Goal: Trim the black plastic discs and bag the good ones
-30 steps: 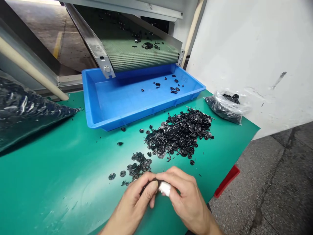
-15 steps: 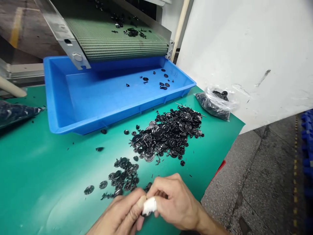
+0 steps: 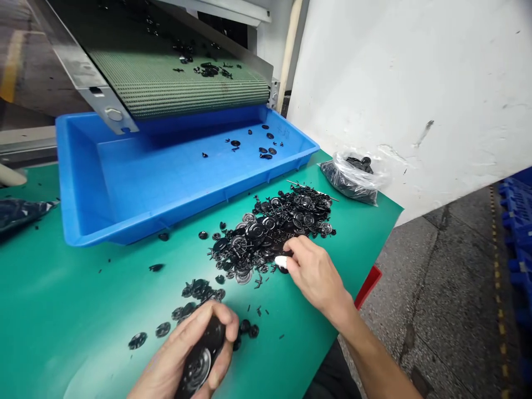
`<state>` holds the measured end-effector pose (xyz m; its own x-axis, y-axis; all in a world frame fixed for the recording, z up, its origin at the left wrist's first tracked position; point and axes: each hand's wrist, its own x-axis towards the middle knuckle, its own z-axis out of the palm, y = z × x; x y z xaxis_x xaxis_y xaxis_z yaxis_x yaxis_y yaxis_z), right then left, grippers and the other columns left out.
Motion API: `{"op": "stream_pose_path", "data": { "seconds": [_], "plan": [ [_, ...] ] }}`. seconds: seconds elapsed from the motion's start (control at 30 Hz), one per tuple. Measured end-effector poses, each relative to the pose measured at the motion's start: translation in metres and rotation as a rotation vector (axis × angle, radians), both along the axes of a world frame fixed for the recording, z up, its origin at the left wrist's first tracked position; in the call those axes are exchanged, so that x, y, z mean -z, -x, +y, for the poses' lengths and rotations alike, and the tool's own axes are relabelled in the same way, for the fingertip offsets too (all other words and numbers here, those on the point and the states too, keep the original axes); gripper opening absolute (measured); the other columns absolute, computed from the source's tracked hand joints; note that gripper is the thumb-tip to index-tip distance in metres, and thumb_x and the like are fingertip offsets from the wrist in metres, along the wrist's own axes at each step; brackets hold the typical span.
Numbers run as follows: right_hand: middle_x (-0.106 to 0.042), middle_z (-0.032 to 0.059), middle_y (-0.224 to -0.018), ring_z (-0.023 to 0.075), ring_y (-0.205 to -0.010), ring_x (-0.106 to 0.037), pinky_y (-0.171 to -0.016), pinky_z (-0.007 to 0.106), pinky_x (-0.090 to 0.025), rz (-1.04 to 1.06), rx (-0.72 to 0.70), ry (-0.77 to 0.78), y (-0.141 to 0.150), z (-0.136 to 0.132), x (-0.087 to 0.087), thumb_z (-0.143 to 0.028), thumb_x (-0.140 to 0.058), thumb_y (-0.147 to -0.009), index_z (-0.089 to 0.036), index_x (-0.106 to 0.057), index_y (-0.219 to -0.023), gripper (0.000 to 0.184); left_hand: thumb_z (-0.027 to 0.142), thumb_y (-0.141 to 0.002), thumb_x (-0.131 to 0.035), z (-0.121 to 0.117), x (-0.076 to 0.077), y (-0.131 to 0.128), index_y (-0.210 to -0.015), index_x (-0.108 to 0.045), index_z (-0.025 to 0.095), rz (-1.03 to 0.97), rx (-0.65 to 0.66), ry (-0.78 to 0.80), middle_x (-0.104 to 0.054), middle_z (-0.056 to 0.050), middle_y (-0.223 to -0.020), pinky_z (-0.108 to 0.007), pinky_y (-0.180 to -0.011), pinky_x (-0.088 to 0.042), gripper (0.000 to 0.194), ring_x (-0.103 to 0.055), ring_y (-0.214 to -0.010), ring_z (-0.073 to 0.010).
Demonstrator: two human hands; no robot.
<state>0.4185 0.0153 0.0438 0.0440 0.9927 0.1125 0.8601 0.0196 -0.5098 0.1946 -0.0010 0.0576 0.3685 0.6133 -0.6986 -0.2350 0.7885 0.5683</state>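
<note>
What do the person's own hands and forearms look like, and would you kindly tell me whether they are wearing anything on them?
The bare left hand and bare right hand wear no gloves. A white fingertip wrap, perhaps tape or a finger cot, covers one finger of the right hand. The bare right forearm shows no sleeve, watch or cable.

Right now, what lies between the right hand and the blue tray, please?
A heap of black moulded discs lies between the right hand and the blue tray, in the head view.
</note>
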Motion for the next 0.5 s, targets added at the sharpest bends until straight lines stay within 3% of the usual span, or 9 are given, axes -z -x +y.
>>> {"op": "stream_pose_path", "data": {
  "seconds": [0.1,0.17,0.23,0.3,0.4,0.5],
  "plan": [
    [-0.063,0.0004,-0.074,0.0130,-0.064,-0.059,-0.058,0.024,-0.044,0.425,0.066,0.064,-0.004,-0.010,0.004,-0.006,-0.049,-0.078,-0.018,-0.061,-0.084,0.018,0.049,-0.076,-0.073,0.003,0.004,-0.008,-0.071,-0.060,0.020,-0.041,0.035,-0.044,-0.063,-0.002,-0.076,-0.014,-0.030,-0.021,0.033,-0.044,-0.047,-0.0069],
    [-0.064,-0.0011,-0.067,0.0127,-0.060,-0.062,-0.055,0.022,-0.047,0.736,0.112,0.145,-0.002,-0.018,0.006,-0.007,-0.053,-0.074,-0.017,-0.061,-0.080,0.014,0.044,-0.078,-0.073,0.006,0.006,-0.015,-0.084,-0.061,0.021,-0.047,0.101,-0.081,-0.064,-0.001,-0.079,-0.014,-0.031,-0.020,0.026,-0.041,-0.048,-0.0068],
    [-0.065,-0.0014,-0.062,0.0127,-0.057,-0.063,-0.053,0.022,-0.048,0.879,0.101,0.193,0.005,-0.028,0.007,-0.009,-0.055,-0.073,-0.017,-0.063,-0.076,0.012,0.045,-0.082,-0.069,0.006,0.008,-0.022,-0.100,-0.058,0.024,-0.027,0.184,-0.161,-0.062,0.002,-0.074,-0.014,-0.033,-0.021,0.029,-0.036,-0.046,-0.0072],
    [-0.065,-0.0018,-0.062,0.0112,-0.055,-0.060,-0.052,0.021,-0.045,0.826,0.031,0.172,0.014,-0.039,0.007,-0.006,-0.054,-0.070,-0.017,-0.065,-0.071,0.015,0.051,-0.088,-0.058,0.005,0.009,-0.026,-0.107,-0.053,0.025,0.026,0.275,-0.274,-0.058,0.006,-0.062,-0.017,-0.036,-0.022,0.033,-0.031,-0.043,-0.0077],
    [-0.063,-0.0033,-0.064,0.0093,-0.056,-0.057,-0.053,0.019,-0.042,0.685,-0.053,0.108,0.026,-0.056,0.007,-0.001,-0.052,-0.066,-0.018,-0.065,-0.069,0.022,0.055,-0.093,-0.045,-0.001,0.011,-0.028,-0.089,-0.055,0.023,0.194,0.415,-0.495,-0.049,0.008,-0.050,-0.020,-0.041,-0.025,0.033,-0.031,-0.042,-0.0091],
    [-0.065,-0.0034,-0.071,0.0105,-0.062,-0.059,-0.060,0.019,-0.045,0.622,-0.166,0.136,0.030,-0.067,0.006,0.000,-0.050,-0.067,-0.020,-0.068,-0.093,0.037,0.050,-0.094,-0.047,-0.007,0.012,-0.025,-0.072,-0.055,0.023,0.365,0.515,-0.730,-0.049,0.006,-0.051,-0.023,-0.051,-0.032,0.036,-0.044,-0.049,-0.0118]
  ]
}}
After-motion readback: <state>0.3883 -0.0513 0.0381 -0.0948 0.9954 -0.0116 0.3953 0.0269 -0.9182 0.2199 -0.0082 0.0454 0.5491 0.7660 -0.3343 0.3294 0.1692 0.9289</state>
